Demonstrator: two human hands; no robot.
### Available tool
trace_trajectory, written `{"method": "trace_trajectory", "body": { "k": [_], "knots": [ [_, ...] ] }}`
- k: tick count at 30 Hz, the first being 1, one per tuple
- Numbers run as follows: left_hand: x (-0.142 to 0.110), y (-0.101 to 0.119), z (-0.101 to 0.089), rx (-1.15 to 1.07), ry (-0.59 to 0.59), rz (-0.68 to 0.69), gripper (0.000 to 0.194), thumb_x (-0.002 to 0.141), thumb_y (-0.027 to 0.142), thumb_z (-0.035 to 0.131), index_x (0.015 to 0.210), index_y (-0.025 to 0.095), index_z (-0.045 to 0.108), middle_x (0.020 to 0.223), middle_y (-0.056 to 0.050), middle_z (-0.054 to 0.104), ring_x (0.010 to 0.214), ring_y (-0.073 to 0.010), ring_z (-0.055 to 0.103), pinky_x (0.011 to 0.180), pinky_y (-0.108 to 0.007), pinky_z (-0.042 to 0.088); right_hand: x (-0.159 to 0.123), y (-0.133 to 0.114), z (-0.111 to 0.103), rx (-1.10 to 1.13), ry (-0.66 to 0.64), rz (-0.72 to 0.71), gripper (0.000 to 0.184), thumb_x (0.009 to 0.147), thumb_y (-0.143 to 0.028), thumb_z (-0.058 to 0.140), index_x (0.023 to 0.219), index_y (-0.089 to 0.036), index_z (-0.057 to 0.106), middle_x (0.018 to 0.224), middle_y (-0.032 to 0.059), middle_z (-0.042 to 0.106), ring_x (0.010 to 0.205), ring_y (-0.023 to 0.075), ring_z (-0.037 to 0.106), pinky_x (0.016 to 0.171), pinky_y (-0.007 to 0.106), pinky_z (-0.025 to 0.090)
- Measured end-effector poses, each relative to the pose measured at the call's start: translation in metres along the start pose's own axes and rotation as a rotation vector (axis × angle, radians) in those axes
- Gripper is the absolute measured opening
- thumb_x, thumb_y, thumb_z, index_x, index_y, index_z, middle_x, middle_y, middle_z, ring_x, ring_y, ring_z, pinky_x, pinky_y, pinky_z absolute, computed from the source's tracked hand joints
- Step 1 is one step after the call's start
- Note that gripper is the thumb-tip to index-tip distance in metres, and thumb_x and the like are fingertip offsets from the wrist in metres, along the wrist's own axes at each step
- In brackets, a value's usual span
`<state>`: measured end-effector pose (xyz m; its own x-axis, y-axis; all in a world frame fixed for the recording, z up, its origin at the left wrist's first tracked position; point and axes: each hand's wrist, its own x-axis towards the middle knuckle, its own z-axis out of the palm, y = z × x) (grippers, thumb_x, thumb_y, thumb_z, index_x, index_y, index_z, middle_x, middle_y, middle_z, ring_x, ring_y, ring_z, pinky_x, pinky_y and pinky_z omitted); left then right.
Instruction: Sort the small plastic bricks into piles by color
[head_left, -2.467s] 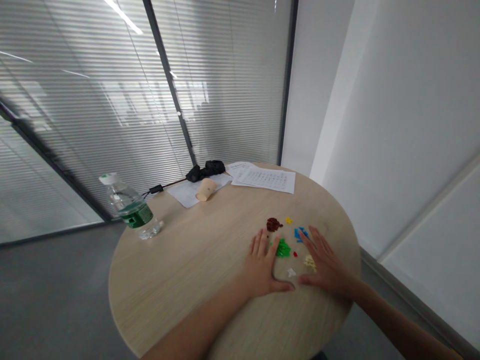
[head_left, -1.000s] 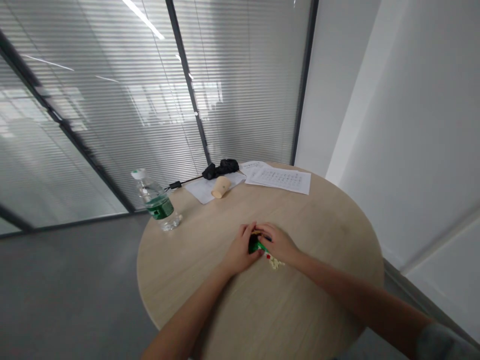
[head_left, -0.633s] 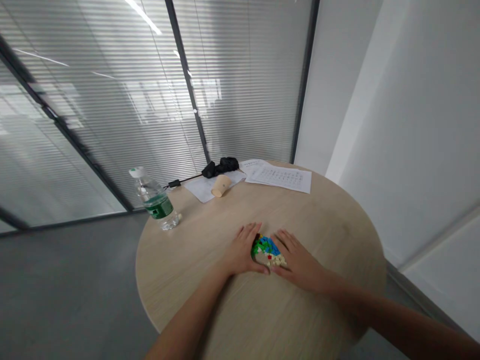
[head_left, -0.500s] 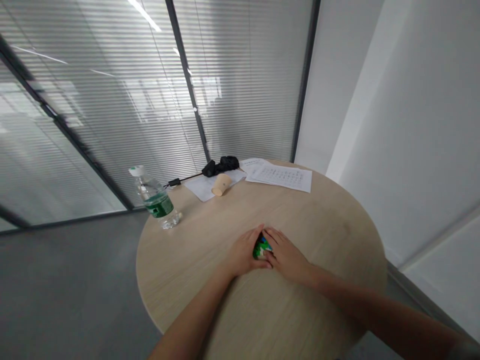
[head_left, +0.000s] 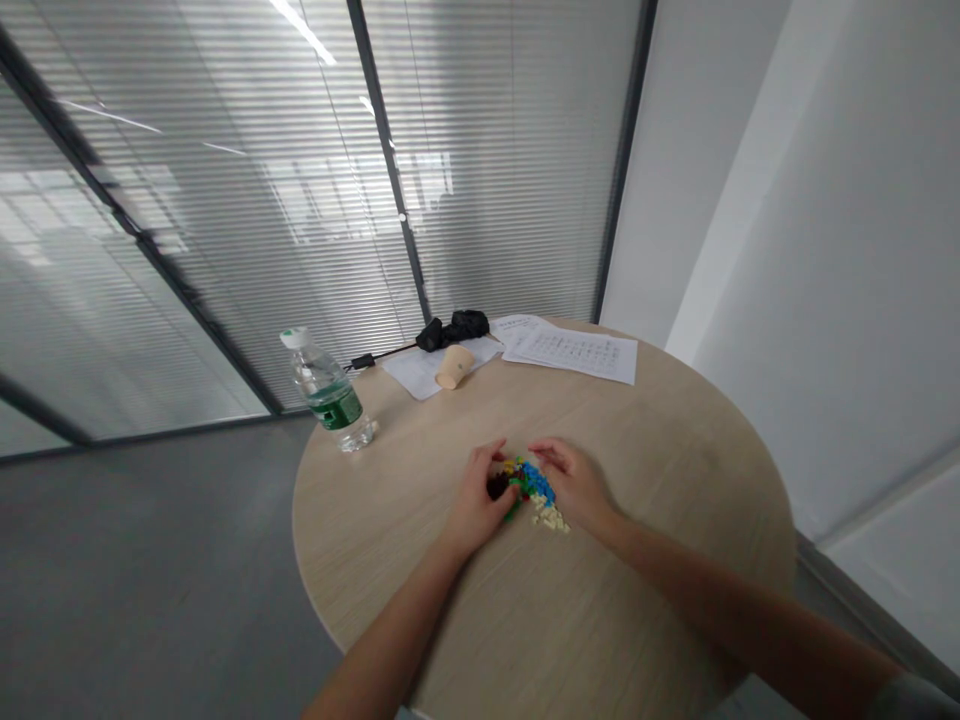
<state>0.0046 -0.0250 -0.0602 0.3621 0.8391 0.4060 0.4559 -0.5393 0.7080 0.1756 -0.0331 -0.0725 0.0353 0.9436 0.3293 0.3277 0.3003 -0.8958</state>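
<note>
A loose heap of small coloured pieces, perhaps toy bricks (head_left: 537, 484), lies on the round wooden table (head_left: 390, 510). Blue ones are at its right, green, yellow and dark red ones in the middle, cream ones spread at the near side. My left hand (head_left: 480, 500) curves around the left edge, thumb and fingers apart, partly covering dark and green pieces. On the other side, my right hand (head_left: 576, 487) rests with its fingers bent and apart from the thumb, beside the blue pieces. Neither hand visibly holds a piece.
A water bottle (head_left: 335, 405) with a green label stands at the left edge. Toward the back are a paper cup (head_left: 454, 368) lying on its side, printed sheets (head_left: 577, 352), and a black bundle (head_left: 470, 324) with a cable. Blinds and a white wall stand behind.
My hands, earlier cupped together over the pieces, have moved apart. The heap is now spread out and shows more colours. The view has shifted slightly.
</note>
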Motion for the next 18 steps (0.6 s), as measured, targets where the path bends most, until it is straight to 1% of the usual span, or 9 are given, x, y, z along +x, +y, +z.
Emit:
{"method": "trace_trajectory", "body": {
  "k": [2,4,6,8,10,11,13,16,18],
  "knots": [
    [-0.003,-0.002,-0.006,0.081,0.037,0.004,0.051,0.079,0.023,0.054,0.129,0.019,0.042,0.123,-0.011,0.048,0.117,-0.0237,0.046,0.104,-0.045,0.035,-0.015,-0.001,-0.012,-0.212,-0.069,-0.138,0.036,0.079,-0.017,0.048,0.113,-0.020,0.057,0.118,0.0094,0.060,0.113,0.0223,0.054,0.099,0.043,0.042],
    [-0.004,-0.002,-0.007,0.171,0.009,-0.025,0.048,0.086,0.034,0.048,0.130,0.017,0.042,0.133,-0.013,0.044,0.126,-0.0262,0.039,0.108,-0.047,0.029,-0.029,-0.001,-0.018,-0.451,-0.162,-0.242,0.054,0.076,-0.026,0.059,0.128,-0.016,0.048,0.133,0.0148,0.048,0.126,0.0287,0.041,0.106,0.049,0.033],
    [-0.002,0.000,-0.002,0.222,-0.060,-0.073,0.049,0.090,0.040,0.038,0.132,0.015,0.040,0.137,-0.015,0.043,0.131,-0.0270,0.035,0.110,-0.050,0.024,-0.038,0.000,-0.014,-0.605,-0.222,-0.299,0.063,0.078,-0.033,0.061,0.134,-0.012,0.042,0.140,0.0187,0.039,0.133,0.0332,0.029,0.109,0.053,0.026],
    [0.000,0.003,0.007,0.197,-0.116,-0.108,0.052,0.093,0.042,0.029,0.134,0.012,0.039,0.138,-0.016,0.044,0.131,-0.0260,0.036,0.111,-0.049,0.022,-0.037,0.000,-0.003,-0.656,-0.231,-0.308,0.059,0.081,-0.031,0.057,0.135,-0.011,0.040,0.139,0.0203,0.039,0.134,0.0324,0.029,0.110,0.053,0.026],
    [0.001,0.007,0.014,0.109,-0.112,-0.131,0.054,0.094,0.044,0.023,0.135,0.011,0.036,0.138,-0.017,0.044,0.130,-0.0244,0.038,0.110,-0.046,0.025,-0.029,-0.001,0.010,-0.626,-0.259,-0.320,0.054,0.080,-0.020,0.055,0.132,-0.009,0.043,0.135,0.0205,0.043,0.130,0.0300,0.035,0.108,0.048,0.031],
    [0.001,0.008,0.017,0.064,-0.091,-0.143,0.056,0.094,0.045,0.021,0.136,0.011,0.035,0.138,-0.017,0.044,0.129,-0.0239,0.039,0.110,-0.045,0.027,-0.023,-0.003,0.017,-0.595,-0.277,-0.321,0.052,0.079,-0.015,0.054,0.130,-0.010,0.044,0.132,0.0191,0.046,0.127,0.0280,0.039,0.106,0.045,0.035],
    [0.001,0.008,0.018,-0.018,-0.029,-0.169,0.057,0.094,0.046,0.020,0.137,0.010,0.032,0.135,-0.017,0.046,0.127,-0.0230,0.042,0.109,-0.044,0.029,-0.013,-0.008,0.028,-0.512,-0.268,-0.295,0.049,0.077,-0.008,0.052,0.125,-0.012,0.048,0.126,0.0162,0.051,0.120,0.0248,0.046,0.102,0.042,0.040],
    [0.000,0.003,0.011,-0.108,0.064,-0.222,0.053,0.095,0.044,0.019,0.136,0.013,0.032,0.128,-0.015,0.050,0.120,-0.0211,0.047,0.105,-0.042,0.035,0.000,-0.017,0.037,-0.342,-0.247,-0.247,0.035,0.075,-0.005,0.053,0.108,-0.016,0.058,0.112,0.0099,0.059,0.107,0.0201,0.055,0.094,0.036,0.045],
    [-0.002,-0.003,0.003,-0.136,0.094,-0.250,0.049,0.095,0.042,0.020,0.134,0.015,0.034,0.126,-0.014,0.050,0.119,-0.0204,0.048,0.103,-0.042,0.037,0.004,-0.023,0.037,-0.228,-0.227,-0.227,0.026,0.078,-0.007,0.052,0.099,-0.019,0.061,0.103,0.0062,0.063,0.099,0.0176,0.058,0.090,0.033,0.048]
  ]
}}
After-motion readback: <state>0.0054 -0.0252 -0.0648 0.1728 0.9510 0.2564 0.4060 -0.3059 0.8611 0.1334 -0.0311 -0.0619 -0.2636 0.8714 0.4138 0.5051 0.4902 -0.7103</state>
